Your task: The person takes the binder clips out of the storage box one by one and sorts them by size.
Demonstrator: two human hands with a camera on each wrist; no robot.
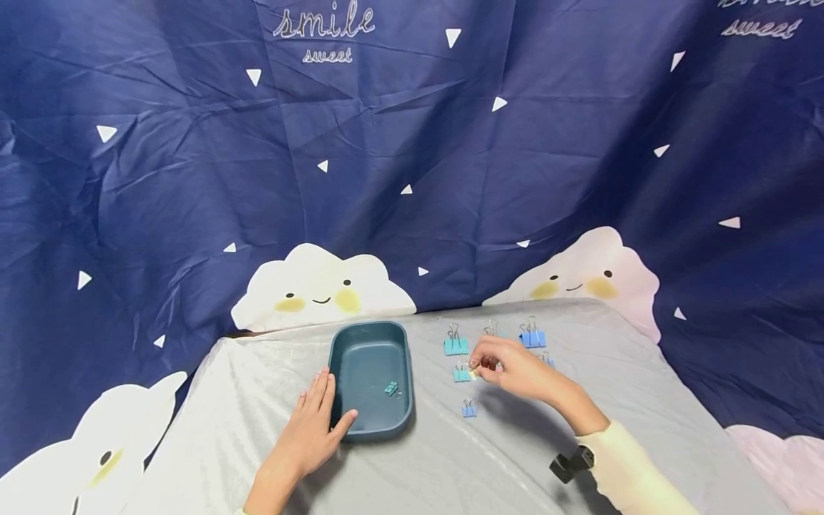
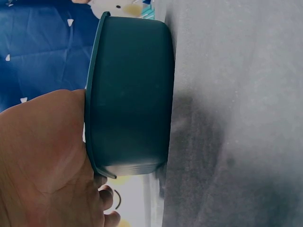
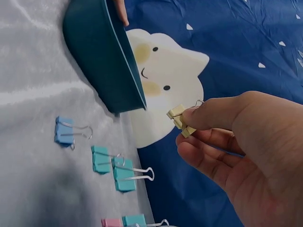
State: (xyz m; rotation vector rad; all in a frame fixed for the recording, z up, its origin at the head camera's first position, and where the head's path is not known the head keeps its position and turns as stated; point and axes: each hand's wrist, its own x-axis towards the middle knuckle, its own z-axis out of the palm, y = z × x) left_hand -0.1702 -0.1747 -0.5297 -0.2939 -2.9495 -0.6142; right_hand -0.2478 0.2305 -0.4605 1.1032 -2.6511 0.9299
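My right hand [image 1: 515, 368] pinches a small yellow binder clip [image 3: 178, 120] between thumb and fingers, above the grey cloth. In the head view the clip overlaps a small teal binder clip [image 1: 460, 373]. A bigger teal binder clip [image 1: 455, 347] stands behind that one, and a small blue binder clip [image 1: 469, 410] sits nearer the front. My left hand [image 1: 307, 429] rests against the left side of a dark teal bin [image 1: 409, 372], its fingers extended and the thumb over the front rim. Inside the bin lies a teal binder clip [image 1: 391, 388].
Right of the bin, a large blue binder clip [image 1: 533, 338] stands at the back, with another blue clip [image 1: 546, 360] partly behind my right hand. A pink clip [image 3: 111, 222] shows at the right wrist view's bottom edge. Behind the grey-covered table [image 1: 438, 472] hangs a navy curtain [image 1: 386, 129].
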